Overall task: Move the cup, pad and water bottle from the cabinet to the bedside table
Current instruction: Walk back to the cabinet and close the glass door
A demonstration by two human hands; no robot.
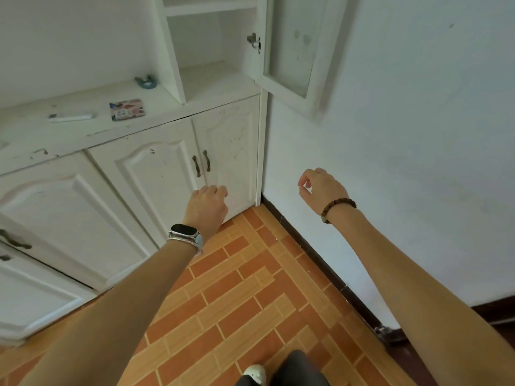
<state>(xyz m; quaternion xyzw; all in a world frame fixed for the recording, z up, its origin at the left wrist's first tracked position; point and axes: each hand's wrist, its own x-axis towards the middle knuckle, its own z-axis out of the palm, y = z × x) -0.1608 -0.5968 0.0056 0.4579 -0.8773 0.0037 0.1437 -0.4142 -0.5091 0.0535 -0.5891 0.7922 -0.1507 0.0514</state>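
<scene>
Reaching forward over the tiled floor (pixel 237 288), both bare arms are stretching toward the white cabinet (pixel 156 168), and neither hand is holding anything. The left hand (pixel 207 203), with a smartwatch (pixel 185 232) at its wrist, is hanging just in front of the lower double doors, below their two dark handles (pixel 202 162), its fingers (pixel 214 189) curling loosely inward and gripping nothing. The right hand (pixel 320 188), wearing a beaded bracelet (pixel 338 208), is hovering in front of the white wall (pixel 404 135), with thumb and forefinger nearly pinching together and empty. On the counter (pixel 83 129) a patterned flat item, possibly the pad (pixel 127 109), is lying near the middle, a little back from the front edge, with a white stick-like object (pixel 71 117) to its left and a blue-grey clip-like object (pixel 146 81) resting toward the back edge by the upright of the open cupboard. The upper glass door (pixel 292 51) is standing open at the right, and the shelf (pixel 217 79) inside is showing bare. The cup and water bottle are not showing anywhere in view. A dark trouser leg and a white shoe (pixel 255 374) are showing at the bottom edge.
</scene>
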